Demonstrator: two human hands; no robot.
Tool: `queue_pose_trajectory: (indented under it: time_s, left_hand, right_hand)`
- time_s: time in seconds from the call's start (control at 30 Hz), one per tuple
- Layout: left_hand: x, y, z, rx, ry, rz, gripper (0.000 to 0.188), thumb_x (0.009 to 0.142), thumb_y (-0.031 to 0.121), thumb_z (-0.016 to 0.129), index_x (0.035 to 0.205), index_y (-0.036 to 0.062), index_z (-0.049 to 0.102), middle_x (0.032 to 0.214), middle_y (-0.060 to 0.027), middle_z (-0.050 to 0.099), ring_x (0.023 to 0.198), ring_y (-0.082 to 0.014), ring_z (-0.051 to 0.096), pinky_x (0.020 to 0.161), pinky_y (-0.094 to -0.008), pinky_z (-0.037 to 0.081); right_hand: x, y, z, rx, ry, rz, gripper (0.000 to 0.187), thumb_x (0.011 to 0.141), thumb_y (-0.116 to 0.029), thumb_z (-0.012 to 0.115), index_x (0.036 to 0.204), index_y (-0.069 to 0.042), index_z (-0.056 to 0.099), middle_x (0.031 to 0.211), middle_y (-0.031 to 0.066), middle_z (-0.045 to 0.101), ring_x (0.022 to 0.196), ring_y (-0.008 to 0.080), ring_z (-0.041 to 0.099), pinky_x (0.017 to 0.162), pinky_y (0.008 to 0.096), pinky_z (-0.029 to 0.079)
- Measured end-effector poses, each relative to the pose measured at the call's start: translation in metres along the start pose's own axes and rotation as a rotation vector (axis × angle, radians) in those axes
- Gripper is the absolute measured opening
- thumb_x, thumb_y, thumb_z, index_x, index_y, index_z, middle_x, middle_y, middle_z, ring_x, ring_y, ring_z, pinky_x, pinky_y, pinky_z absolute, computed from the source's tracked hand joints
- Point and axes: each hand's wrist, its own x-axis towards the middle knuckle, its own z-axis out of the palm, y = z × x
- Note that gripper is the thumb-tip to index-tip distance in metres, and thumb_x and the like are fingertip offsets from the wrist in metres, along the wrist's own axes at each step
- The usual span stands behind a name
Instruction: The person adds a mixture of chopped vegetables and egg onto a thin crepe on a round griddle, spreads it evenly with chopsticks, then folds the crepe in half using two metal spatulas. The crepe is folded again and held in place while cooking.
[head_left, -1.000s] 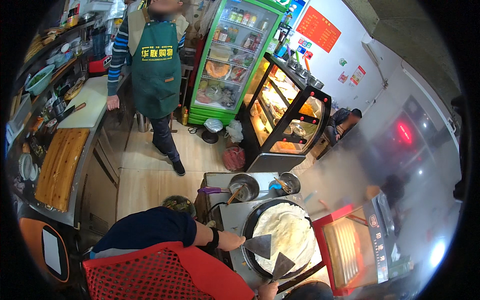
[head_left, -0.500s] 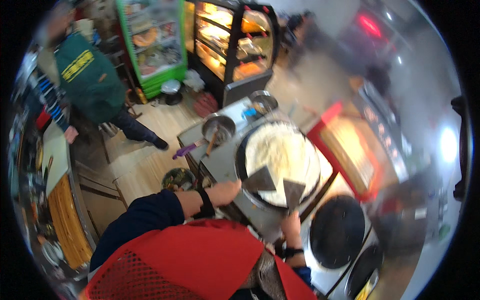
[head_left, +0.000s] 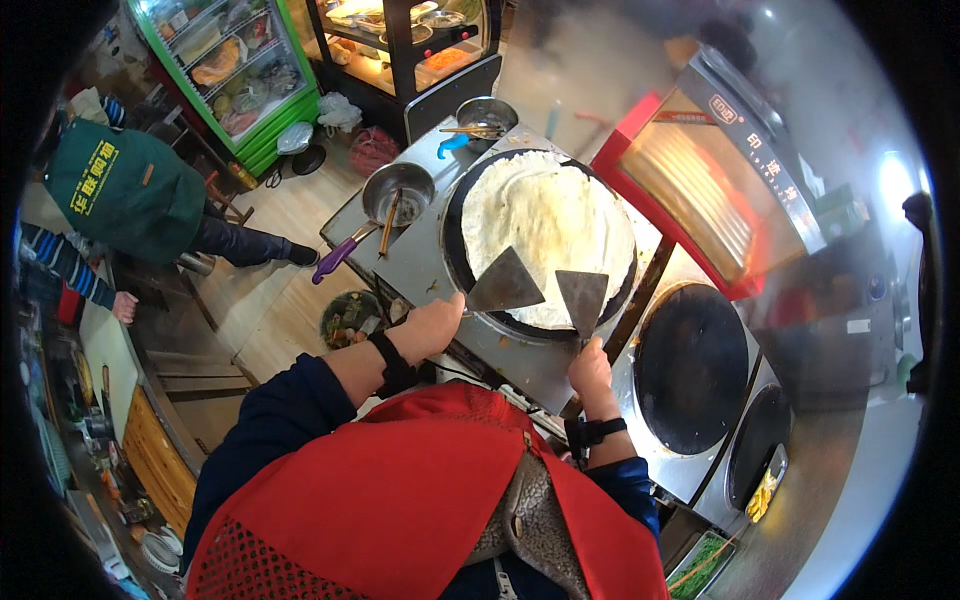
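Note:
A large pale flatbread (head_left: 545, 225) lies spread on a round black griddle (head_left: 457, 232). My left hand (head_left: 436, 322) is closed around the handle of a wide triangular metal scraper (head_left: 506, 284), whose blade sits over the bread's near left part. In my right hand (head_left: 590, 368) is a second scraper (head_left: 583, 297), its blade pointing away from me over the bread's near right edge. The two blades are apart, and whether they press on the bread cannot be told. A black band circles each wrist.
Left of the griddle stands a purple-handled saucepan (head_left: 398, 192), with a steel bowl (head_left: 487, 120) beyond. Two more black griddles (head_left: 692, 370) (head_left: 762, 445) lie to the right. A red-framed warming case (head_left: 690, 190) stands behind them. A person in a green apron (head_left: 125, 195) is at far left.
The view has shifted, so the griddle and counter sit higher in the picture. Both hands still grip their scrapers over the bread's near part. The person in green appears farther left.

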Motion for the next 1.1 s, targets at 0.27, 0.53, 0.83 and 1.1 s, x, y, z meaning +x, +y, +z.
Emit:
queue_pose_trajectory:
  time_s: [0.27, 0.53, 0.83, 1.1]
  left_hand:
    - [-0.002, 0.0, 0.004, 0.015, 0.079, -0.001, 0.017, 0.083, 0.002, 0.047, 0.099, -0.0005, 0.04, 0.086, -0.0245, 0.06, 0.08, -0.0402, 0.062, 0.067, -0.0469, 0.051]
    - [0.007, -0.008, -0.008, 0.062, 0.294, 0.052, 0.012, 0.086, 0.006, 0.045, 0.096, 0.0008, 0.042, 0.086, -0.0213, 0.061, 0.078, -0.0388, 0.063, 0.065, -0.0457, 0.052]
    - [0.024, -0.005, -0.01, 0.038, 0.081, -0.061, 0.015, 0.084, 0.004, 0.047, 0.096, -0.0015, 0.04, 0.086, -0.0268, 0.059, 0.081, -0.0425, 0.06, 0.068, -0.0492, 0.049]
    - [0.024, -0.006, -0.013, 0.046, 0.067, -0.011, 0.014, 0.084, 0.004, 0.045, 0.097, -0.001, 0.042, 0.088, -0.0247, 0.062, 0.083, -0.041, 0.062, 0.07, -0.049, 0.05]
  right_hand:
    - [-0.007, -0.004, -0.01, -0.013, 0.001, 0.015, 0.025, 0.082, -0.008, 0.054, 0.1, 0.0, 0.04, 0.092, 0.0264, 0.063, 0.089, 0.039, 0.063, 0.077, 0.0433, 0.051]
    - [-0.023, -0.023, -0.017, -0.06, 0.03, -0.048, 0.02, 0.086, -0.01, 0.049, 0.101, 0.0, 0.041, 0.089, 0.0263, 0.064, 0.087, 0.0382, 0.064, 0.076, 0.0432, 0.052]
    - [-0.017, -0.028, -0.005, -0.098, -0.072, -0.027, 0.027, 0.086, -0.011, 0.052, 0.107, 0.0, 0.041, 0.094, 0.0245, 0.065, 0.088, 0.0342, 0.066, 0.076, 0.0393, 0.053]
    - [-0.017, -0.027, -0.004, -0.128, -0.065, -0.039, 0.027, 0.086, -0.012, 0.052, 0.106, 0.0, 0.041, 0.094, 0.0242, 0.065, 0.088, 0.0331, 0.066, 0.074, 0.038, 0.054]
